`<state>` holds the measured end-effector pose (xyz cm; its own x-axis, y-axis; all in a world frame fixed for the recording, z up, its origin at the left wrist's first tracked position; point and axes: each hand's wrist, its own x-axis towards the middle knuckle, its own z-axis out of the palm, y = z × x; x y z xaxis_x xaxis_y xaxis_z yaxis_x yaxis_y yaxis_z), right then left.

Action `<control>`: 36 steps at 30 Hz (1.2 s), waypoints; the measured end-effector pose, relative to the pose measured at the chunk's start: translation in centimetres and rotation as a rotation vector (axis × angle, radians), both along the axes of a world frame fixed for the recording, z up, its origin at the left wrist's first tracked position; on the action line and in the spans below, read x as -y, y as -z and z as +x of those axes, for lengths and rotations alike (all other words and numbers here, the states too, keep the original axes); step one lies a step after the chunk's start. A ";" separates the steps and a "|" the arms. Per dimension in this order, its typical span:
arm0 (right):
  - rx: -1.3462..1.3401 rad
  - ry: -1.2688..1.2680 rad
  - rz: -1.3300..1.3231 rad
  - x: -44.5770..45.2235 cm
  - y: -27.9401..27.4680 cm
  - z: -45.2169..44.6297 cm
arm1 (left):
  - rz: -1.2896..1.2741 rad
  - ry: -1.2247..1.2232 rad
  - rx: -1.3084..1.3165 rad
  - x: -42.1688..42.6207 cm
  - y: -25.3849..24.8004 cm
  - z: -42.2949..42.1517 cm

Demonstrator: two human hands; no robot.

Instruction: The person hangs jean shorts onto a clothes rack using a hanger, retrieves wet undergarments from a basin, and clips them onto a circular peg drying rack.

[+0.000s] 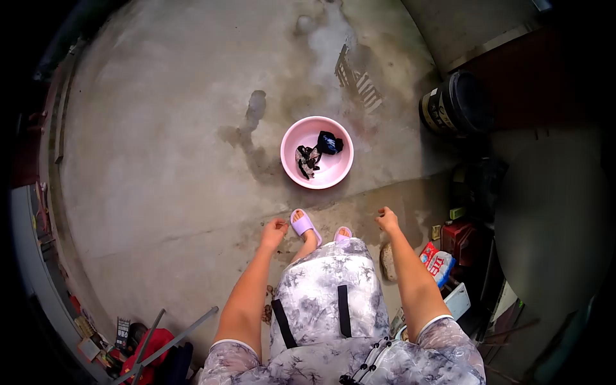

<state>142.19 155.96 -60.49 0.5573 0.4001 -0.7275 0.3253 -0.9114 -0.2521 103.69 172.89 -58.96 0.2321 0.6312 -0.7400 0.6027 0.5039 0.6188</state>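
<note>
A pink basin [287, 168] stands on the concrete floor ahead of my feet. In it lie a dark bundle of cloth with blue marks [329, 143] and a crumpled black and patterned cloth [308, 160]. My left hand [274, 232] hangs beside my left lilac slipper [304, 222], its fingers loosely bent and apart, holding nothing. To the right of the other slipper [342, 233], my right hand [386, 219] hangs in the air with fingers loosely bent and nothing in them. Neither hand touches the basin.
Wet patches [255, 109] mark the floor beyond the basin. On the right are a black bucket [449, 106], a stone [388, 262], a red-and-white bag [437, 263] and a red box [461, 240]. Metal bars [186, 332] and a red cloth [154, 353] lie at lower left.
</note>
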 end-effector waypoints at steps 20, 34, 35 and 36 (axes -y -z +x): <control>0.305 -0.570 0.212 -33.0 32.4 1.2 | 0.012 0.034 -0.399 -18.4 37.4 18.9; -0.201 0.108 0.712 -25.2 22.7 1.1 | 0.328 -0.254 -0.164 -13.3 27.3 18.0; -0.184 0.143 0.748 -25.0 19.8 0.2 | 0.302 -0.260 -0.063 -13.3 23.5 18.5; -0.107 0.120 0.774 -24.8 17.1 -0.6 | 0.263 -0.272 0.007 -13.3 19.5 18.9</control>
<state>141.63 180.76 -77.62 0.5712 0.7564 -0.3187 0.1744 -0.4912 -0.8534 122.57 186.21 -78.45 0.0348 0.8390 -0.5430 0.4639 0.4677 0.7524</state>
